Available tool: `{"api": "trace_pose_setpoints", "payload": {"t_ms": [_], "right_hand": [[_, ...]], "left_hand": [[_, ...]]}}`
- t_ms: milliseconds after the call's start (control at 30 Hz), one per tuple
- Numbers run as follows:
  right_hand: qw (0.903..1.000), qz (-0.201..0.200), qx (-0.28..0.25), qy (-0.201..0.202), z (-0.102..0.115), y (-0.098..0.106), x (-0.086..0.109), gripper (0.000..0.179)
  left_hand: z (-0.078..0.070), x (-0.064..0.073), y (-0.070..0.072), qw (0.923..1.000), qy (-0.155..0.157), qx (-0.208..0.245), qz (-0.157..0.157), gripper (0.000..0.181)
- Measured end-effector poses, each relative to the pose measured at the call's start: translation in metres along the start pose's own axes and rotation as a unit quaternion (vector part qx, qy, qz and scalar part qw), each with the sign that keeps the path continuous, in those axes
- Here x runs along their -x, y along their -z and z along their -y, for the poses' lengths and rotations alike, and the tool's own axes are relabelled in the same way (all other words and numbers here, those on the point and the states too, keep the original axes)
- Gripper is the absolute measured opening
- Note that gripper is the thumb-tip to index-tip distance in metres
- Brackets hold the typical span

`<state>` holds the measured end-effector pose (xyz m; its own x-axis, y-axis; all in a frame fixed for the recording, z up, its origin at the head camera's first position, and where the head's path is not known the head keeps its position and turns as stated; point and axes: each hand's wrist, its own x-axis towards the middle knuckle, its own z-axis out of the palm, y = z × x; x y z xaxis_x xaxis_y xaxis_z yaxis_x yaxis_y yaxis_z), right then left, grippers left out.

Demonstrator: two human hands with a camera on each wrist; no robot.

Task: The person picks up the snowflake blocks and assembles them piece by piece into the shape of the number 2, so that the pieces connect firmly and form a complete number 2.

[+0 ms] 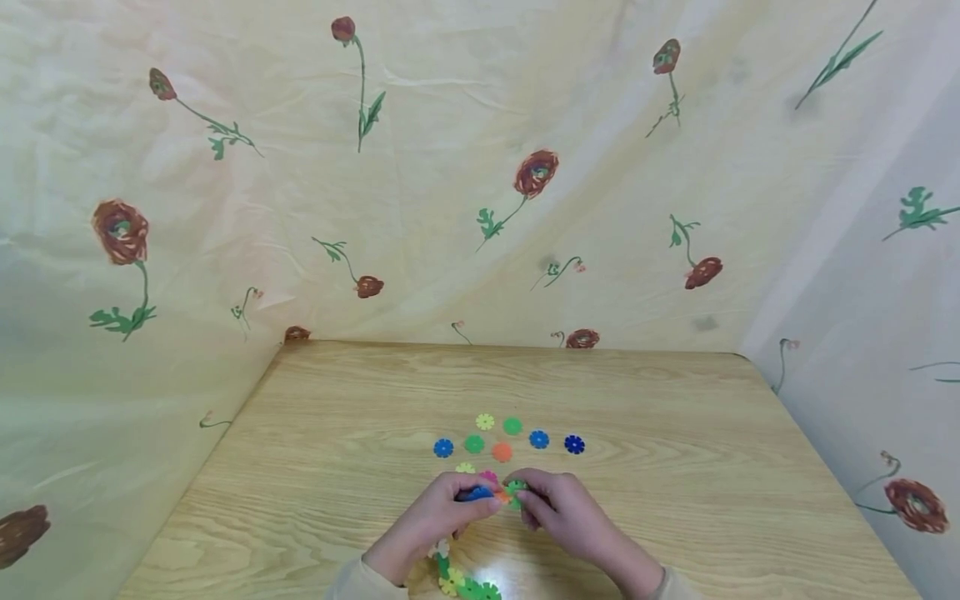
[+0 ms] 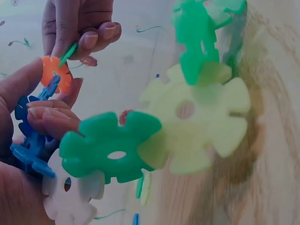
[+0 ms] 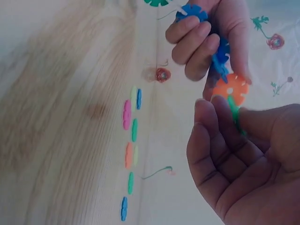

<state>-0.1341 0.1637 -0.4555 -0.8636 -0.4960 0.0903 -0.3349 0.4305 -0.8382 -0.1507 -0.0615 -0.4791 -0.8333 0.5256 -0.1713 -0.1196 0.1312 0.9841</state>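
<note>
My left hand (image 1: 442, 510) grips the blue end of a chain of notched plastic flower discs. Its thumb and fingertips pinch an orange disc (image 3: 239, 84) joined to the blue discs (image 3: 194, 12). In my right hand (image 1: 567, 510), thumb and fingers pinch a green disc (image 3: 234, 112), whose edge meets the orange one; whether their slots are fully engaged I cannot tell. Beyond the left palm, the chain carries on through a white disc (image 2: 70, 201), a green disc (image 2: 93, 150) and a pale yellow disc (image 2: 215, 124), down to the table in the head view.
On the wooden table (image 1: 337, 442), several loose discs lie flat beyond the hands, among them a yellow disc (image 1: 485, 422), an orange disc (image 1: 502, 452) and a dark blue disc (image 1: 574, 444). A flowered cloth (image 1: 435, 208) hangs behind and at both sides.
</note>
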Motion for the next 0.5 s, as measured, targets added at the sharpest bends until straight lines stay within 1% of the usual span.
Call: {"api": "trace_pose_setpoints", "payload": {"t_ms": [67, 167, 233, 300, 400, 500], "right_hand": [[1.0000, -0.005, 0.000, 0.000, -0.004, 0.002, -0.002, 0.026], [0.9995, -0.028, 0.015, -0.002, -0.010, 0.006, -0.006, 0.033], [0.9980, -0.045, 0.042, -0.012, -0.015, 0.007, -0.009, 0.031], [0.9951, -0.051, 0.081, -0.024, -0.019, 0.006, -0.014, 0.025], [0.9902, -0.034, 0.130, -0.037, -0.025, 0.003, -0.021, 0.017], [0.9856, -0.008, 0.167, -0.027, -0.029, -0.003, -0.030, 0.017]], "left_hand": [[0.000, 0.000, 0.002, 1.0000, 0.005, -0.004, -0.003, 0.032], [-0.001, 0.001, 0.006, 0.9999, 0.007, -0.005, -0.010, 0.037], [-0.002, 0.002, 0.009, 0.9999, 0.004, -0.001, -0.012, 0.039], [-0.002, 0.003, 0.012, 0.9999, 0.004, 0.005, -0.014, 0.039], [-0.002, 0.005, 0.014, 0.9999, 0.002, 0.010, -0.013, 0.039], [-0.002, 0.005, 0.016, 0.9998, 0.003, 0.016, -0.008, 0.039]]}}
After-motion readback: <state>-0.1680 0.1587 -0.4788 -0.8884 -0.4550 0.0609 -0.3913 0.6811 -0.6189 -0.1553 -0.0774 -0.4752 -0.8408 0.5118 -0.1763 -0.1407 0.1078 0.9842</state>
